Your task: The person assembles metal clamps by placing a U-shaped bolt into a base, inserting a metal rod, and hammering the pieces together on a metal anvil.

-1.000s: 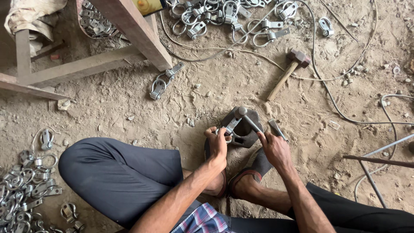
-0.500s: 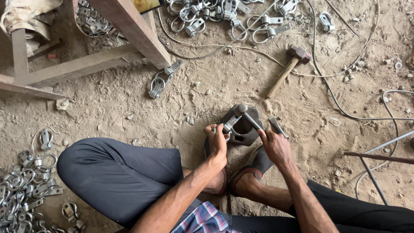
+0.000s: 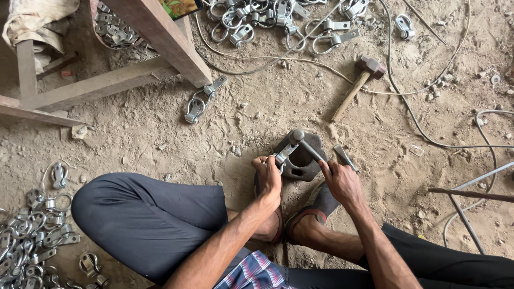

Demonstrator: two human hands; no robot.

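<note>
I sit on a dirt floor with my feet against a dark metal block (image 3: pixel 305 160). My left hand (image 3: pixel 269 174) pinches a small silvery metal fitting (image 3: pixel 282 155) on the block's left edge. My right hand (image 3: pixel 340 182) grips a slim metal rod (image 3: pixel 309 149) that slants up to a round head over the block. A flat metal piece (image 3: pixel 344 157) lies just right of the block.
A wooden-handled hammer (image 3: pixel 357 85) lies beyond the block. Heaps of metal shackles lie at top centre (image 3: pixel 273 18) and bottom left (image 3: pixel 32 241). A wooden frame (image 3: pixel 155 37) stands at top left. Wires (image 3: pixel 417 112) and thin rods (image 3: pixel 471 195) cross the ground at right.
Both hands stay at the block; the rod in my right hand has shifted slightly. Otherwise the scene is the same.
</note>
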